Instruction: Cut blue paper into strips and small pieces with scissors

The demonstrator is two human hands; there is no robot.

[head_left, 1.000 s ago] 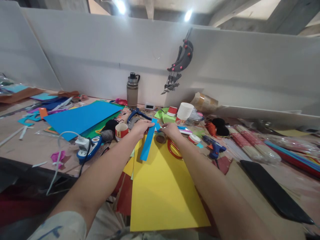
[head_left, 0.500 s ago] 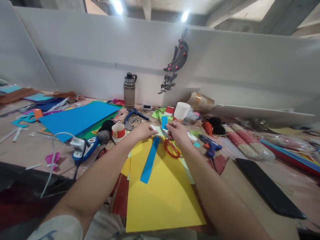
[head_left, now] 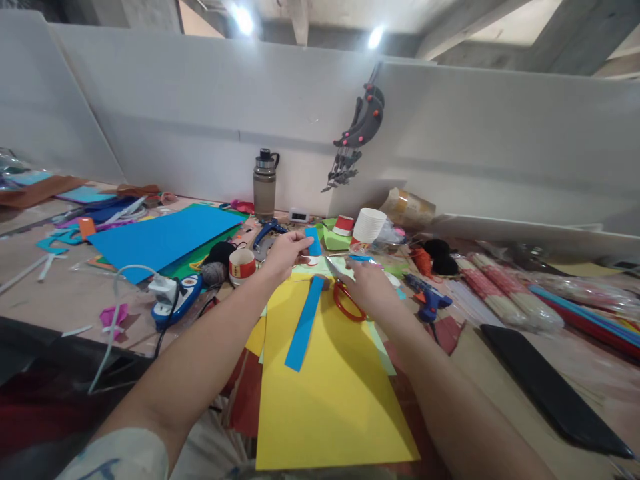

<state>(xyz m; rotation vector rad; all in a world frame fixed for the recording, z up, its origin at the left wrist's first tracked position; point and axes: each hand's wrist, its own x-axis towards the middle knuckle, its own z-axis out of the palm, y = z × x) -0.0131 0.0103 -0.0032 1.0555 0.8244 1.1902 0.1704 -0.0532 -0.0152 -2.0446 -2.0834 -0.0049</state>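
My left hand pinches a short blue paper piece between thumb and fingers, held just above the table. My right hand is closed on red-handled scissors, whose blade points left toward the blue piece. A long blue paper strip lies loose on a big yellow sheet below both hands. Pale green paper scraps lie under the hands.
Left of my hands are a red-and-white paper cup, yarn balls, a large blue sheet and a plugged power strip. Behind stand a water bottle and stacked white cups. A blue glue gun, stick bundles and a black slab lie right.
The long strip, held up a second ago, now lies on the yellow sheet, shorter. The short blue piece went from my right hand to my left. My right hand dropped lower with the scissors.
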